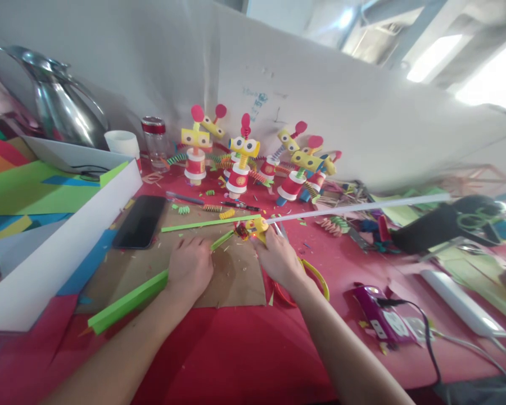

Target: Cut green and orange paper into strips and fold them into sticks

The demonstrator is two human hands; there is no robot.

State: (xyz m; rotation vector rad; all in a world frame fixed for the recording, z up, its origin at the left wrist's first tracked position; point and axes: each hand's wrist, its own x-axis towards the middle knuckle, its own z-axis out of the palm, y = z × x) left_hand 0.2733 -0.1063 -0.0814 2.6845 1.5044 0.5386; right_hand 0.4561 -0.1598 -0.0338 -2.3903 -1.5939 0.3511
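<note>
My left hand (190, 263) is closed round a folded green paper strip (129, 301), which runs out on both sides of the fist. In my right hand (278, 256) is a small yellow glue gun (257, 226), with a long whitish glue stick (358, 208) jutting from its back to the right. The gun's dark nozzle is close to the far end of the strip; whether they touch I cannot tell. Another narrow green strip (206, 223) lies just beyond. Under my right wrist are scissors with yellow and orange handles (318, 277), partly hidden. Brown cardboard (236, 281) lies beneath both hands.
Several paper-cup figures (239, 179) stand at the back. A phone (140, 222), a white box (67, 247) of coloured paper, a steel jug (63, 101) and a glass jar (155, 143) are on the left. A purple device (385, 315) and a white power strip (464, 304) lie right.
</note>
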